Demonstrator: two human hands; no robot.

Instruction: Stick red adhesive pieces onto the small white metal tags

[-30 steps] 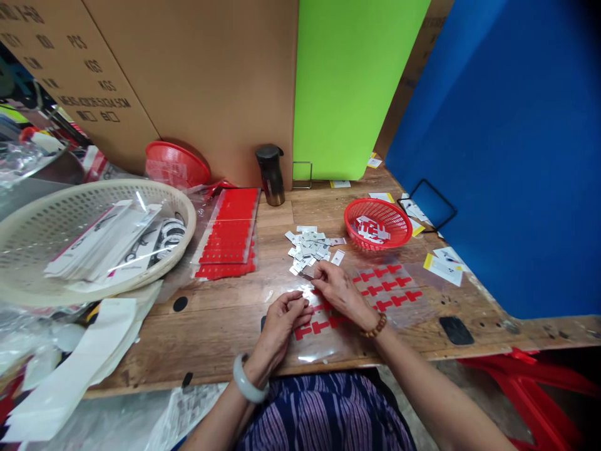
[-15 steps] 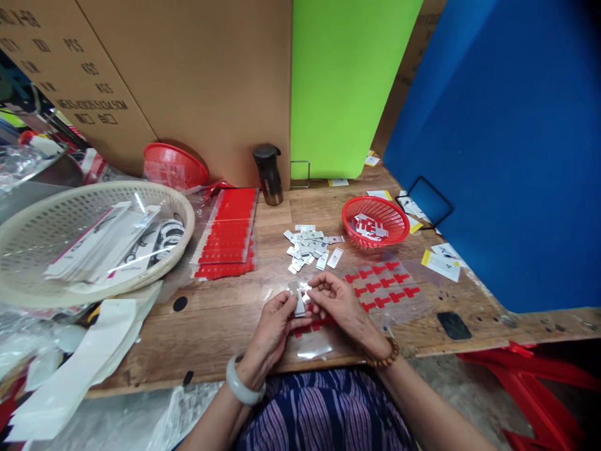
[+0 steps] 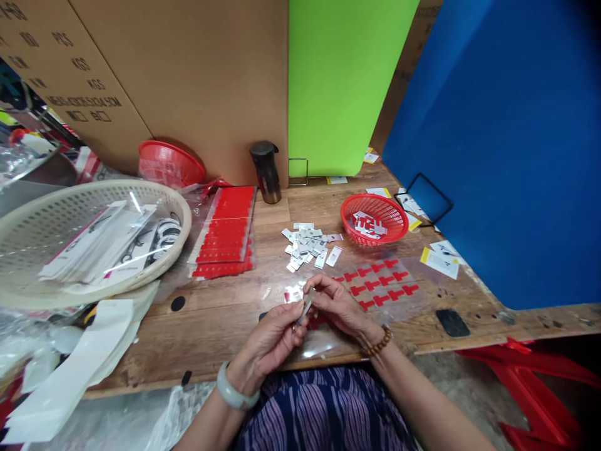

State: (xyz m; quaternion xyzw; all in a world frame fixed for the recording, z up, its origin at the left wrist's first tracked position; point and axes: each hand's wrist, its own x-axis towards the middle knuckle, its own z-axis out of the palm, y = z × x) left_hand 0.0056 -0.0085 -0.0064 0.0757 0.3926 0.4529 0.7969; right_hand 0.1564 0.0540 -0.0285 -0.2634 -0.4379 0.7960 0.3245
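My left hand point(image 3: 275, 335) pinches a small flat grey-white piece point(image 3: 307, 308) between thumb and fingers, just above the table edge. The curled fingers of my right hand point(image 3: 335, 302) close on the piece's upper end and partly hide it. Beneath and beside my hands lies a clear sheet with rows of red T-shaped stickers point(image 3: 382, 297). Beyond them is a loose pile of small white rectangular pieces point(image 3: 307, 245). Right of the pile, a red plastic basket point(image 3: 346, 222) holds white pieces with red on them.
Stacked red sticker sheets point(image 3: 230, 219) and a dark bottle point(image 3: 267, 175) stand farther back. A large cream basket point(image 3: 185, 213) with printed cards is at left. Cardboard point(image 3: 197, 81), a green panel point(image 3: 347, 88) and a blue panel point(image 3: 507, 156) rise behind.
The small piece has been turned and tilted between my fingers. My left hand has rolled, its fingers now curling under the piece, and my right fingers have come closer onto it.
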